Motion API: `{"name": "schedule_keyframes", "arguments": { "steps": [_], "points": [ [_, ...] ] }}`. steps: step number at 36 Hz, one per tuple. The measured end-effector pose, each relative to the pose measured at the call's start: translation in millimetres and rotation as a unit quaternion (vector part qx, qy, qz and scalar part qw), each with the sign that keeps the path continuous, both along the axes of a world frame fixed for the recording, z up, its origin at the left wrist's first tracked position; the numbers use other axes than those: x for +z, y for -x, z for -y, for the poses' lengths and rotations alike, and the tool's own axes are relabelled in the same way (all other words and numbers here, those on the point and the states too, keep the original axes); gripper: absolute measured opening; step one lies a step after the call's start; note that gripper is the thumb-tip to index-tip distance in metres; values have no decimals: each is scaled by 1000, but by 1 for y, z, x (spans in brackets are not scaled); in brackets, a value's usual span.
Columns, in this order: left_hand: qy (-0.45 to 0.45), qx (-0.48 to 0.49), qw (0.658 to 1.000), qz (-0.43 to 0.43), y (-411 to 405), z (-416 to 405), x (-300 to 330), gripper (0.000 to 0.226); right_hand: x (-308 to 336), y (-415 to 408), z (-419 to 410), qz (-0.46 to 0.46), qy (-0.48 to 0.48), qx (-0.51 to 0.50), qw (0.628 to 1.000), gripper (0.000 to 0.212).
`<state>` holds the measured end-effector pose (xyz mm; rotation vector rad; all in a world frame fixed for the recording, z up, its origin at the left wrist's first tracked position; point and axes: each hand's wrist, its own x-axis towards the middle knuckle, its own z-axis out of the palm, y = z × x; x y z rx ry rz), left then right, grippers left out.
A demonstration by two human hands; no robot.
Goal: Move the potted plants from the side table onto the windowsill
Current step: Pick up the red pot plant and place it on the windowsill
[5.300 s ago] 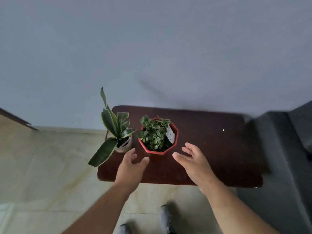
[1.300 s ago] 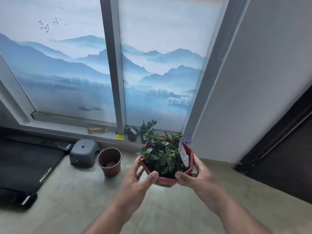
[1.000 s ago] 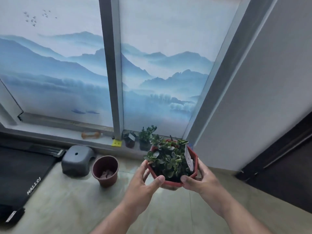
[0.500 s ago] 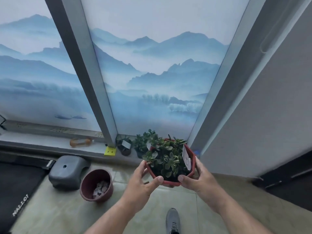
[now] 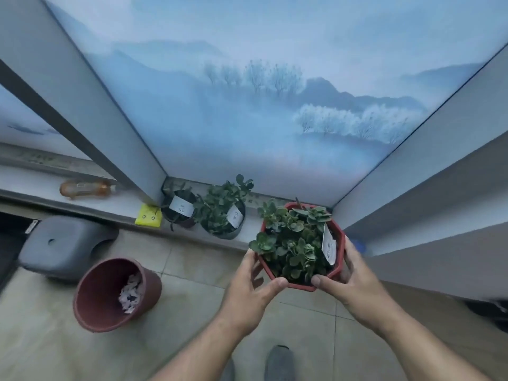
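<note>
A red octagonal pot (image 5: 339, 237) with a small leafy green plant and a white tag is held between both hands. My left hand (image 5: 251, 291) grips its left side and my right hand (image 5: 349, 281) grips its right side. The pot hangs over the near edge of the low windowsill (image 5: 251, 231), at its right end. Two dark pots stand on the sill to the left: one bushy plant (image 5: 224, 213) and one nearly bare pot (image 5: 178, 209), each with a white tag. The side table is out of view.
A yellow sticky pad (image 5: 148, 219) and an amber bottle (image 5: 85, 188) lie on the sill further left. On the tiled floor stand a brown bin (image 5: 110, 295) with paper inside and a grey stool (image 5: 60, 247). A window post and a grey wall (image 5: 428, 204) flank the sill's corner. My shoes show below.
I have come closer to the window and look more steeply down. The red pot, held in both hands, has moved forward to the sill's right end.
</note>
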<state>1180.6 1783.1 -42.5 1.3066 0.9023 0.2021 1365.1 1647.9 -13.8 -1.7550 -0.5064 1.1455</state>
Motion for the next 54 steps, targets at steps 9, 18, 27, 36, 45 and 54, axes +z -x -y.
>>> {"name": "schedule_keyframes", "arguments": {
  "steps": [9,18,27,36,45,54],
  "points": [
    [-4,24,999,-45,-35,-35,-174,62,-170,-46,-50,25,32,54,998,99],
    [-52,15,993,-106,-61,-66,-276,61,-280,-70,-82,32,44,51,997,97],
    [-90,2,984,-155,-71,-89,-321,56,-333,-80,-107,48,54,70,995,97],
    [-101,1,977,-188,-69,-91,-324,64,-332,-86,-114,30,88,97,991,95],
    [0,26,975,-222,-77,-94,-269,87,-277,-80,-114,18,221,70,973,111],
    [27,43,984,-171,-65,-70,-117,61,-140,-55,-98,34,216,3,976,79]
  ]
}}
